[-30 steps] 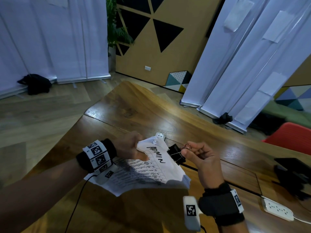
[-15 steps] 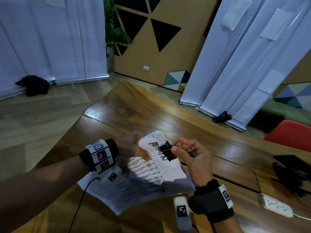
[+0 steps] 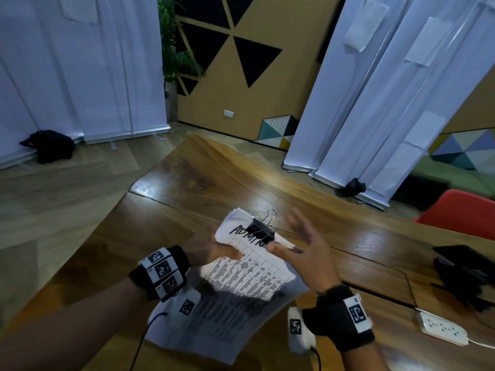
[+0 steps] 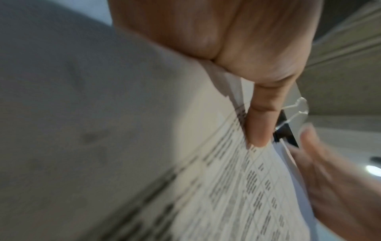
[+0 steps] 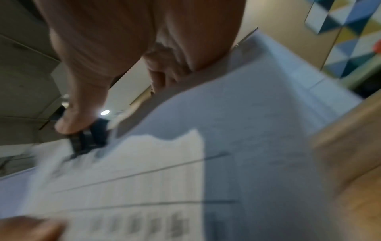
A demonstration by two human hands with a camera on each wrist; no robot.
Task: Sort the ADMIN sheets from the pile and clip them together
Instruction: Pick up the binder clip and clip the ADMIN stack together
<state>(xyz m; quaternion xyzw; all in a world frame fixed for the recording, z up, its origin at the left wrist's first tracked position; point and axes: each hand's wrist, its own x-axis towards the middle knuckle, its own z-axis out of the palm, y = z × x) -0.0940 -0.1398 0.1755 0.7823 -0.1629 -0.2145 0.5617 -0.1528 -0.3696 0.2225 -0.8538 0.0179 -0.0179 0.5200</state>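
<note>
A stack of printed table sheets (image 3: 249, 277) with ADMIN handwritten on top is held above the wooden table (image 3: 214, 183). My left hand (image 3: 217, 250) pinches the stack's left edge, thumb on top; the left wrist view shows that thumb (image 4: 257, 130) pressed on the paper (image 4: 237, 187). A black binder clip (image 3: 262, 231) sits clamped on the stack's top edge over the ADMIN word, its wire handle standing up. My right hand (image 3: 297, 236) is just right of the clip, fingers spread. In the right wrist view its thumb (image 5: 70, 124) touches the clip (image 5: 88, 141).
A white power strip (image 3: 442, 328) lies at the right of the table, with a dark object (image 3: 460, 271) behind it. A red chair (image 3: 463, 212) stands past the table's right side. White banners stand on the floor behind.
My right hand carried the clip left onto the top edge of the sheets, then let go of its handles and spread its fingers. My left hand keeps its hold.
</note>
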